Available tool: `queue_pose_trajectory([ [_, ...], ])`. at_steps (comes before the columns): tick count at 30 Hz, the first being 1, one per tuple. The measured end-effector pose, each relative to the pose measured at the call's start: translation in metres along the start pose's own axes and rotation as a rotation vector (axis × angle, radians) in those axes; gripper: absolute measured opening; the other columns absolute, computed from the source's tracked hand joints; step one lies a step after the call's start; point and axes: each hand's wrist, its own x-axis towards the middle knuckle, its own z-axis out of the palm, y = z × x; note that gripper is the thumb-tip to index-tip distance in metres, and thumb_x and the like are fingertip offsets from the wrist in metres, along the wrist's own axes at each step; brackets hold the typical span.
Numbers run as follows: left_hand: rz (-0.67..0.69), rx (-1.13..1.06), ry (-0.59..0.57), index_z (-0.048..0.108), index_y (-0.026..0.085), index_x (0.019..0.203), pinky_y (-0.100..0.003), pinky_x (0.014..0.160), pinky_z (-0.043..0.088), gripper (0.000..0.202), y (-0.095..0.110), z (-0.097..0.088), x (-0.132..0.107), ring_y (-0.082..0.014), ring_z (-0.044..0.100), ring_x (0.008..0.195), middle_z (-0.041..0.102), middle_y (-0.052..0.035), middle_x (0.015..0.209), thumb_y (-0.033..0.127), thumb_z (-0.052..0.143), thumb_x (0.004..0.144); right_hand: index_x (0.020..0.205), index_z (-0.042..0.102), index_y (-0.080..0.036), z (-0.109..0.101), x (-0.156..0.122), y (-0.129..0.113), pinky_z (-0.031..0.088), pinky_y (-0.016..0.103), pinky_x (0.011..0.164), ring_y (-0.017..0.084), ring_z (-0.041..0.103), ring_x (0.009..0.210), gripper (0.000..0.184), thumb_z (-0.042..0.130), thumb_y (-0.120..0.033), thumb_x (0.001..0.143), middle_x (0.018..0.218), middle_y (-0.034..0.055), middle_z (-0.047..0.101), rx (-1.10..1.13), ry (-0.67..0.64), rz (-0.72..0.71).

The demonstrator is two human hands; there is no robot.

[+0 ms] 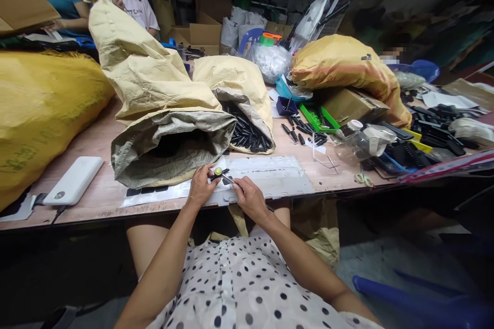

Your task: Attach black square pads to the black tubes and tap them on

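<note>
My left hand (200,185) is closed on a small dark part (214,177) near the table's front edge. A round yellow-green piece (218,170) sits at that part. In my right hand (250,198) is a thin metal rod (227,178), gripped between thumb and fingers, its far end meeting the dark part. Whether the rod belongs to a tool is hidden by my fingers. Just beyond my hands lies the wide mouth of a paper sack (173,164), dark inside. Beside it, another sack (239,74) spills black tapered pieces (247,133). Flat grey cardboard (278,180) lies under my hands.
A white power bank (73,180) with a cable lies left, beside a big yellow sack (46,113). To the right are a green tray (319,117), a clear plastic jar (351,149), scissors (363,180) and heaped black parts (436,128). Two people stand across the table.
</note>
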Motion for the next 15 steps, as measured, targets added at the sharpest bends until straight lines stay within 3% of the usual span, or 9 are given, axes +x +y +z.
queue_pose_trajectory([
  [6,0.092,0.067,-0.027,0.072,0.023,0.093,-0.038,0.087,0.053,0.013,0.005,-0.002,0.001,-0.0253,0.065,0.091,0.071,-0.0053,0.090,0.023,0.071,0.080,0.111,0.071,-0.026,-0.003,0.036,0.027,0.045,0.029,0.077,0.020,0.060,0.090,0.025,0.048,-0.027,0.101,0.100,0.0059,0.065,-0.239,0.071,0.074],
  [9,0.108,0.089,-0.043,0.073,0.023,0.091,-0.039,0.088,0.053,0.010,0.007,-0.004,0.000,-0.0250,0.064,0.090,0.071,-0.0053,0.090,0.022,0.070,0.081,0.104,0.071,-0.024,0.001,0.051,0.042,0.041,0.032,0.077,0.024,0.055,0.092,0.018,0.054,-0.024,0.098,0.099,0.0086,0.063,-0.400,0.085,0.102],
  [15,0.127,0.074,-0.090,0.072,0.023,0.089,-0.039,0.088,0.051,0.008,0.008,-0.007,0.000,-0.0251,0.063,0.092,0.070,-0.0050,0.091,0.024,0.068,0.083,0.105,0.070,-0.022,0.009,0.055,0.050,0.036,0.035,0.078,0.025,0.049,0.094,0.019,0.052,-0.024,0.098,0.101,0.0104,0.062,-0.475,0.105,0.092],
])
